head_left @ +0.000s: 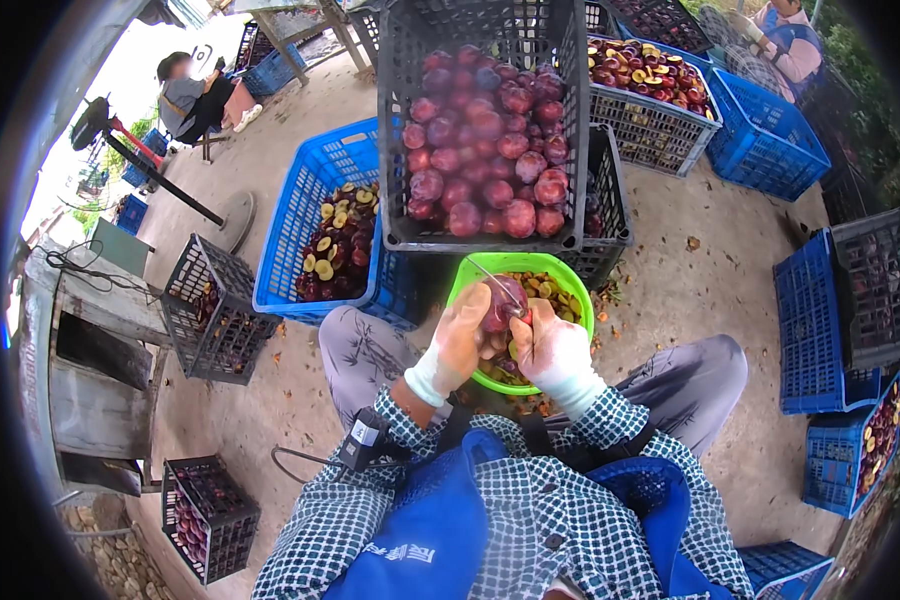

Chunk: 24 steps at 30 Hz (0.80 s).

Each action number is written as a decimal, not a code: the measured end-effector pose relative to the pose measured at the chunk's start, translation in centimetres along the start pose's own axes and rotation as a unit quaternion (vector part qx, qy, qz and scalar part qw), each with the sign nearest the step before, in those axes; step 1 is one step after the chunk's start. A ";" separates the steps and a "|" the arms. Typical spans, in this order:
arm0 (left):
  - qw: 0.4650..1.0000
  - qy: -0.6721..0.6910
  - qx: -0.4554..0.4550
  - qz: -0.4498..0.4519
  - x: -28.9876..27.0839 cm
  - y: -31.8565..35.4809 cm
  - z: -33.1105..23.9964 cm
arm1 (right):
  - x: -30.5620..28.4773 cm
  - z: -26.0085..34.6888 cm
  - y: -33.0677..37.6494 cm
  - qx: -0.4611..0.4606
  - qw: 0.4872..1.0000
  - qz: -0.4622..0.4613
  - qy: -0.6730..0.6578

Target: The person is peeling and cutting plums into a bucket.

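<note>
My left hand (457,338), in a white glove with the fingertips bare, is closed around a dark red plum (501,310). In my right hand (553,350), gloved the same way, is a small knife (494,277), its thin blade lying across the plum and pointing up to the left. Both hands are close together over a bright green basin (582,283) between my knees. Plum scraps, yellowish and brown, lie in the basin. Just beyond it a tilted black crate (394,180) holds many whole plums (470,150).
Left of the basin stands a blue crate (300,200) of cut plums. More cut plums fill a crate (650,135) at the far right, beside a blue crate (770,140). Black crates (210,515) line the left, blue ones (805,320) the right. Two people sit farther off.
</note>
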<state>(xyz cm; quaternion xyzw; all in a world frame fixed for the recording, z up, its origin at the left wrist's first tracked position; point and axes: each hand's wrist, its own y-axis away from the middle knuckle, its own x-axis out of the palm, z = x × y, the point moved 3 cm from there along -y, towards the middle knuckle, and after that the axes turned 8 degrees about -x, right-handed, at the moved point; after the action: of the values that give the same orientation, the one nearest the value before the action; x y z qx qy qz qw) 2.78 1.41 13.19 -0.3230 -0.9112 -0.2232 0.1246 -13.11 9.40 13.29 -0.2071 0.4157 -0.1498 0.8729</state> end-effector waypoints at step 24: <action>0.989 -0.080 0.118 -0.041 -3.2 -1.2 -1.8 | -0.4 0.6 0.2 0.008 0.996 0.007 -0.093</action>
<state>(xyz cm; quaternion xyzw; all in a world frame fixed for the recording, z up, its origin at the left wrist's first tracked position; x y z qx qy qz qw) 4.57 -2.01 13.15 -0.2851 -0.9507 -0.0928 0.0787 -12.85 9.93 13.78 -0.2102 0.3326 -0.1275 0.9105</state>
